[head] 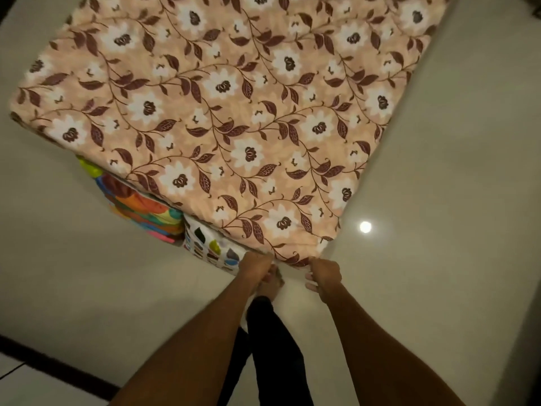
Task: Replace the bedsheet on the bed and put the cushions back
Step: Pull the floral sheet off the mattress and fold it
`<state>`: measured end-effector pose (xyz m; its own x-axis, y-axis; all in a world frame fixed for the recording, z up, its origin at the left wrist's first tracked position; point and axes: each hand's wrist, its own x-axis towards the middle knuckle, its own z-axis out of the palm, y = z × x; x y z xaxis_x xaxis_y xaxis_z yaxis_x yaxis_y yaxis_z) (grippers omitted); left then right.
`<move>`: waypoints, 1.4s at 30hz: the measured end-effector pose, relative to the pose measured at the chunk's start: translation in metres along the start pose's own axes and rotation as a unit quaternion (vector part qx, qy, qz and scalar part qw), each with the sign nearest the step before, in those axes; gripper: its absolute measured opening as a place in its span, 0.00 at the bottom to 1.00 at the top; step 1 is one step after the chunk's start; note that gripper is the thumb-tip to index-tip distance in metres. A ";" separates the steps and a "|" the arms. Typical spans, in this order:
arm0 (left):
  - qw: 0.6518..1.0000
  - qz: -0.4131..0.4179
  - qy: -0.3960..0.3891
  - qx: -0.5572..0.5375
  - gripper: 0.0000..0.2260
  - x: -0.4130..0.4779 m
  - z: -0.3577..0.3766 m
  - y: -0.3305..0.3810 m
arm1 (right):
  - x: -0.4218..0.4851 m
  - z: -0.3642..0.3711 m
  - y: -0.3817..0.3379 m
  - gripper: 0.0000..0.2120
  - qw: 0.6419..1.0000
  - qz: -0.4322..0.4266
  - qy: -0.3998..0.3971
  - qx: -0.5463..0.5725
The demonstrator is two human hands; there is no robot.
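A peach bedsheet (234,106) with white flowers and brown leaves covers the top of a low mattress on the floor. Its near corner hangs down right in front of me. My left hand (256,266) grips the sheet's edge on the left of that corner. My right hand (323,278) grips the edge on the right of the corner, fingers curled under the cloth. Below the sheet on the left side, the mattress side shows a bright multicoloured cover (140,206) and a white spotted cover (210,247). No cushions are in view.
Glossy pale floor tiles (439,200) surround the mattress, with a lamp's reflection (365,227) to the right of the corner. My legs in dark trousers (272,347) and a bare foot stand just before the corner. A dark strip (58,367) crosses the floor at bottom left.
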<state>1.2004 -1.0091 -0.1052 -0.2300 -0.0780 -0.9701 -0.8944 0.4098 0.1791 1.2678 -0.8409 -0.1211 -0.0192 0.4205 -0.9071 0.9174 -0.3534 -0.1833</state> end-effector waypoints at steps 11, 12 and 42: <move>0.993 0.045 0.094 0.052 0.11 0.029 0.014 -0.005 | -0.007 -0.011 -0.008 0.11 0.993 -0.072 0.064 -0.069; 0.992 0.046 0.103 0.054 0.12 0.019 0.012 -0.002 | -0.012 -0.011 -0.010 0.09 0.993 -0.070 0.057 -0.076; 0.934 0.341 0.008 0.107 0.04 -0.246 -0.066 0.153 | -0.200 -0.073 -0.095 0.10 0.978 -0.063 0.006 0.201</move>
<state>1.0944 -0.9874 0.1717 -0.7260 0.2538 -0.6391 -0.4410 0.5412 0.7160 1.2131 -0.8305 0.1058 -0.1146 0.4901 -0.8641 0.6776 -0.5975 -0.4288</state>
